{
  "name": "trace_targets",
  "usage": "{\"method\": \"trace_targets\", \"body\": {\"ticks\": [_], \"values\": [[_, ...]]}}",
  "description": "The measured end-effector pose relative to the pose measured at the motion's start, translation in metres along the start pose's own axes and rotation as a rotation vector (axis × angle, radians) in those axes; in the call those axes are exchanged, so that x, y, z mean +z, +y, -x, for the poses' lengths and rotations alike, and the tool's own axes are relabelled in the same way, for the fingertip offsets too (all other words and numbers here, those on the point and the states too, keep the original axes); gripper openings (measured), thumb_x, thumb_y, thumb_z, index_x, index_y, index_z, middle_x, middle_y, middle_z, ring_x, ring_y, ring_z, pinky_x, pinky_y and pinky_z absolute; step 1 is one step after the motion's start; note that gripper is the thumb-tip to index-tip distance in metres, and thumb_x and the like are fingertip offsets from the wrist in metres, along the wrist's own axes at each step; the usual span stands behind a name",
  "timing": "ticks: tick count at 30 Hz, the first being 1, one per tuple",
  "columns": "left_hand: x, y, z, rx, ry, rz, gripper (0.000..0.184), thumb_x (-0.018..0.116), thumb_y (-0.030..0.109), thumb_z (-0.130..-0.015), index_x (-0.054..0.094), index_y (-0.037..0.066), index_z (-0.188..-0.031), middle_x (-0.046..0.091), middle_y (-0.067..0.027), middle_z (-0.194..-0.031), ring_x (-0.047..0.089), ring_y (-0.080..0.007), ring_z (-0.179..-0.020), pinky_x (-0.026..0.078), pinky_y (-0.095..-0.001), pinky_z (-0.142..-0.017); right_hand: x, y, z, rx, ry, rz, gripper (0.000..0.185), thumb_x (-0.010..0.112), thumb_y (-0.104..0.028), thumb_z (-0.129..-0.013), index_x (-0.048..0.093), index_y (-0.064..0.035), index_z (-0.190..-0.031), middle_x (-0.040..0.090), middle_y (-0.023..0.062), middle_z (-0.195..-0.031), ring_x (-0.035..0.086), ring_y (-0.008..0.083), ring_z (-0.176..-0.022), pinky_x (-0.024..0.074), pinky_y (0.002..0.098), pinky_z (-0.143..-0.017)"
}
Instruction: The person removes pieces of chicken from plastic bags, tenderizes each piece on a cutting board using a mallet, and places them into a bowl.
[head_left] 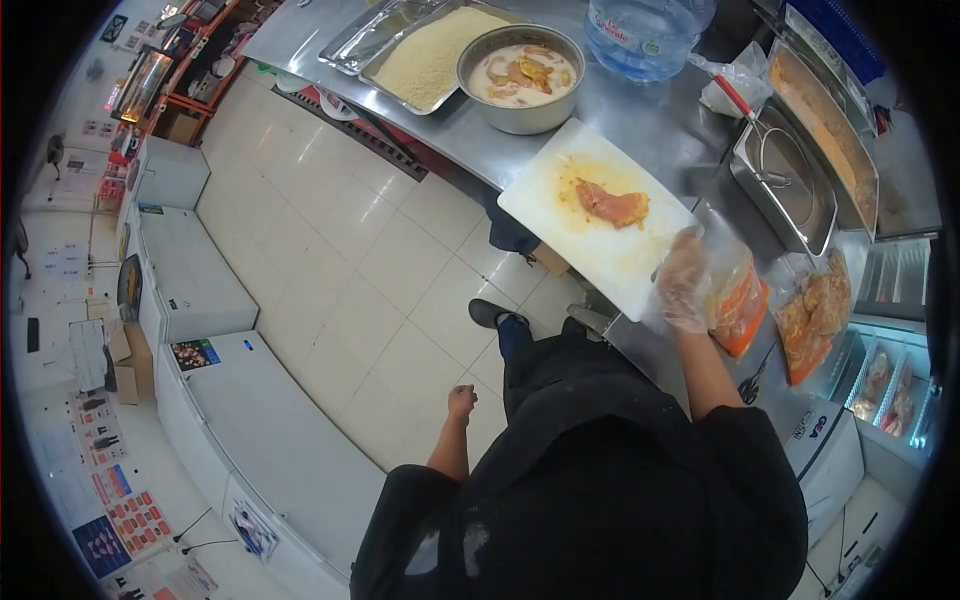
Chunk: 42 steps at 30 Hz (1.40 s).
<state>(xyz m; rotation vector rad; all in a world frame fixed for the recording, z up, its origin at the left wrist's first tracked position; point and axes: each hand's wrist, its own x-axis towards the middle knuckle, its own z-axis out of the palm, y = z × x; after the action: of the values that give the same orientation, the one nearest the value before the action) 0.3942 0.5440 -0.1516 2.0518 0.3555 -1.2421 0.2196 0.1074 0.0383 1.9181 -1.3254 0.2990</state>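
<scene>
My right hand [683, 285], in a clear plastic glove, is at the right edge of the white cutting board [560, 225]. Its fingers are blurred, and whether they grip anything is unclear. A piece of raw meat [613, 204] lies on the board amid yellow marinade stains. Right beside that hand is a plastic bag of marinated meat [738, 300]; a second bag of meat [815, 315] sits further right. My left hand [461, 402] hangs low over the floor, bare, its fingers curled closed with nothing visible in them.
Behind the board stand a metal bowl [520, 120] of milky liquid with meat pieces and a tray of pale crumbs [440, 60]. A large water bottle [645, 35], a steel pan [800, 190] and a red-handled strainer [735, 97] are further right. White chest freezers [270, 420] line the left.
</scene>
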Motion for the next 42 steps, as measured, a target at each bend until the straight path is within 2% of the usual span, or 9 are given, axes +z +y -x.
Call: {"method": "trace_targets", "body": {"ticks": [2,8,10,11,17,29,38,39,42], "values": [[0.003,0.002,-0.004,0.014,0.000,0.023,0.025,0.048,0.021,-0.076,0.049,0.001,-0.092,0.054,-0.0073,-0.072,0.052,-0.0156,-0.066,0.040,-0.0289,-0.057,-0.032,0.005,-0.018,0.090,-0.984,-0.827,0.039,0.026,-0.029,-0.086,0.046,0.0016,-0.102,0.051,0.0204,-0.094,0.050,0.0317,-0.081,0.0396,0.0322,-0.077],[0.009,0.008,0.002,0.043,0.019,-0.044,0.023,0.049,0.020,-0.076,0.049,0.002,-0.090,0.054,-0.0063,-0.071,0.051,-0.0152,-0.065,0.040,-0.0280,-0.056,-0.039,-0.001,-0.032,0.280,-0.369,-1.263,0.029,0.031,-0.023,-0.086,0.049,-0.0009,-0.085,0.048,0.0188,-0.072,0.048,0.0314,-0.071,0.0408,0.0341,-0.069],[0.017,0.012,0.004,0.046,0.071,0.066,0.023,0.052,0.020,-0.073,0.053,-0.002,-0.081,0.054,-0.0069,-0.061,0.049,-0.0139,-0.055,0.039,-0.0263,-0.052,-0.016,-0.008,0.005,-0.359,-0.084,-0.490,0.028,0.030,-0.021,-0.086,0.048,0.0000,-0.090,0.049,0.0203,-0.071,0.049,0.0327,-0.072,0.0410,0.0345,-0.068],[0.018,0.015,0.003,0.051,0.069,0.072,0.023,0.052,0.020,-0.073,0.053,-0.002,-0.081,0.054,-0.0069,-0.061,0.049,-0.0139,-0.055,0.039,-0.0263,-0.052,-0.019,-0.007,0.006,-0.096,-0.816,-0.974,0.031,0.030,-0.024,-0.086,0.046,0.0003,-0.097,0.052,0.0226,-0.079,0.050,0.0336,-0.082,0.0400,0.0365,-0.071],[0.016,0.014,-0.003,0.105,0.061,0.026,0.022,0.052,0.020,-0.074,0.052,0.000,-0.084,0.053,-0.0059,-0.061,0.048,-0.0127,-0.054,0.038,-0.0252,-0.050,-0.054,-0.012,-0.053,0.040,-0.980,-0.990,0.044,0.022,-0.033,-0.086,0.047,0.0002,-0.098,0.051,0.0231,-0.095,0.046,0.0370,-0.093,0.0351,0.0413,-0.080],[0.010,-0.014,0.002,-0.055,-0.038,0.028,0.026,0.049,0.021,-0.076,0.047,0.003,-0.094,0.053,-0.0057,-0.072,0.051,-0.0149,-0.066,0.040,-0.0285,-0.058,-0.032,-0.071,-0.027,-0.293,-0.694,-1.092,0.034,0.021,-0.027,-0.086,0.043,-0.0005,-0.091,0.051,0.0233,-0.084,0.048,0.0359,-0.084,0.0353,0.0451,-0.073],[0.005,-0.001,0.005,0.039,0.048,0.105,0.025,0.050,0.021,-0.075,0.048,0.003,-0.092,0.053,-0.0049,-0.071,0.051,-0.0148,-0.066,0.039,-0.0279,-0.057,-0.037,-0.057,-0.022,0.105,-0.510,-1.251,0.039,0.028,-0.029,-0.086,0.051,0.0014,-0.080,0.053,0.0218,-0.072,0.052,0.0335,-0.068,0.0387,0.0401,-0.058],[0.005,-0.005,0.007,0.043,0.042,0.098,0.025,0.050,0.021,-0.075,0.048,0.003,-0.092,0.053,-0.0049,-0.071,0.051,-0.0148,-0.066,0.039,-0.0279,-0.057,0.007,-0.064,0.001,-0.332,-0.178,-1.120,0.036,0.030,-0.027,-0.085,0.052,0.0015,-0.079,0.051,0.0226,-0.067,0.053,0.0331,-0.063,0.0387,0.0416,-0.056],[0.007,-0.003,0.002,-0.017,-0.034,-0.005,0.025,0.050,0.020,-0.075,0.048,0.002,-0.092,0.053,-0.0049,-0.070,0.051,-0.0148,-0.066,0.039,-0.0280,-0.056,-0.071,-0.039,-0.057,-0.205,-0.733,-1.081,0.027,0.028,-0.014,-0.084,0.039,0.0004,-0.105,0.052,0.0224,-0.081,0.051,0.0356,-0.074,0.0394,0.0416,-0.066]]}}
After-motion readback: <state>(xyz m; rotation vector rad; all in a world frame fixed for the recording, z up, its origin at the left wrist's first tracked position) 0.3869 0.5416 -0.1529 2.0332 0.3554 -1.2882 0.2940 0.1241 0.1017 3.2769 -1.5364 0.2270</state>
